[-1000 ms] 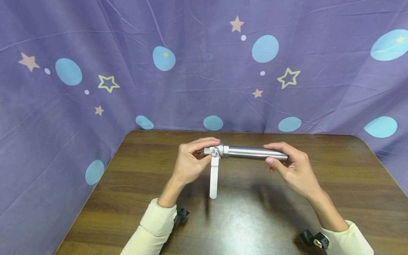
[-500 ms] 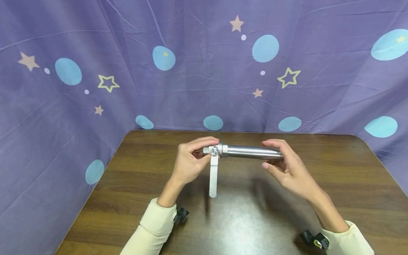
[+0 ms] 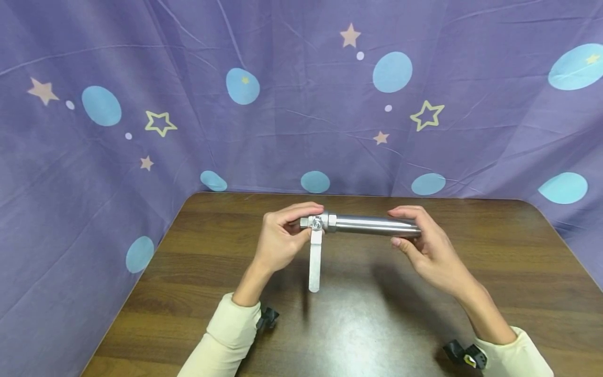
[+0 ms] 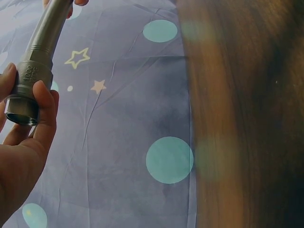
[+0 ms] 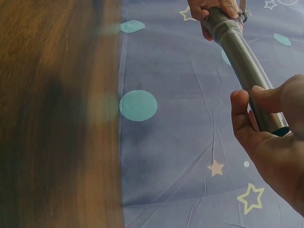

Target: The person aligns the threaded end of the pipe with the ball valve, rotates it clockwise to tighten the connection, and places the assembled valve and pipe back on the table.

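My left hand [image 3: 282, 238] grips a silvery ball valve [image 3: 325, 221] between thumb and fingers. Its flat lever handle [image 3: 315, 267] points toward me. In the left wrist view, the open threaded end of the valve [image 4: 23, 107] shows below the fingers. A smooth metal pipe [image 3: 369, 224] extends rightward from the valve, joined end to end with it. Around the pipe's far right end curls my right hand [image 3: 431, 251]. In the right wrist view, the thumb overlaps the pipe [image 5: 244, 61] and the fingers bend behind it. The pipe's open end sits near the palm.
Valve and pipe are held above a brown wooden table [image 3: 212, 272], with shadows beneath. A purple curtain [image 3: 292, 104] with stars and blue spots hangs behind and to the sides. Black wrist devices [image 3: 464, 353] sit at both sleeves.
My right thumb and fingers loosened from the pipe half a second ago and have drawn in slightly toward it since. The left hand and valve have stayed nearly still.
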`<state>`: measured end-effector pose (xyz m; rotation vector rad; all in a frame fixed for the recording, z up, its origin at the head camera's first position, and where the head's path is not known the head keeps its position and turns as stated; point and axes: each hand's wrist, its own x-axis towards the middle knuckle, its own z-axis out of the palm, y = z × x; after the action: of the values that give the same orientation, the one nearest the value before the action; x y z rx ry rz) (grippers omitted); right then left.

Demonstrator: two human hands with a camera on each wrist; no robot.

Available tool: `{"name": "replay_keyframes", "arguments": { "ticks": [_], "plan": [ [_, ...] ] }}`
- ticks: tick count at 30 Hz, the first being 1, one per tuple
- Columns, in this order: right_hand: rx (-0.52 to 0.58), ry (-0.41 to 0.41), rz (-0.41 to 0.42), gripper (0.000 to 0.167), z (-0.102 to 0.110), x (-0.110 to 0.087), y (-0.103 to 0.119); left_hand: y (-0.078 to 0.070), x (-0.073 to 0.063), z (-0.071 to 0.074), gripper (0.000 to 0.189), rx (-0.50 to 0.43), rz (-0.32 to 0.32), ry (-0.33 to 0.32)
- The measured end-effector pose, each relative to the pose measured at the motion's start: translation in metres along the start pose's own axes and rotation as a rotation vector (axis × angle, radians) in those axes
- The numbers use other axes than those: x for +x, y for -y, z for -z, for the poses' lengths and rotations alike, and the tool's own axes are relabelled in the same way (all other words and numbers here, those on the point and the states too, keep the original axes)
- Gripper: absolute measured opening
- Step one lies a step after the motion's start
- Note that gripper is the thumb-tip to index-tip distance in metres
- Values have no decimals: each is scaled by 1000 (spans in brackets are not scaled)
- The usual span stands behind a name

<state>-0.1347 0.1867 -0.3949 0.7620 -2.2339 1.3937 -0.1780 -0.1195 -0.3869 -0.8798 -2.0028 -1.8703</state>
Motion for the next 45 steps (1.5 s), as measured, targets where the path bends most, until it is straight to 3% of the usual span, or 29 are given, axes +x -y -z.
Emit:
{"name": "replay_keyframes", "arguments": {
  "ticks": [16,45],
  "plan": [
    [86,-75,76,51,-2,2,-3,0,0,1,42,-18,-5,4],
    [-20,-32,-33,48,5,1,-1,-1,1,0,40,14,-3,1]
  ]
}}
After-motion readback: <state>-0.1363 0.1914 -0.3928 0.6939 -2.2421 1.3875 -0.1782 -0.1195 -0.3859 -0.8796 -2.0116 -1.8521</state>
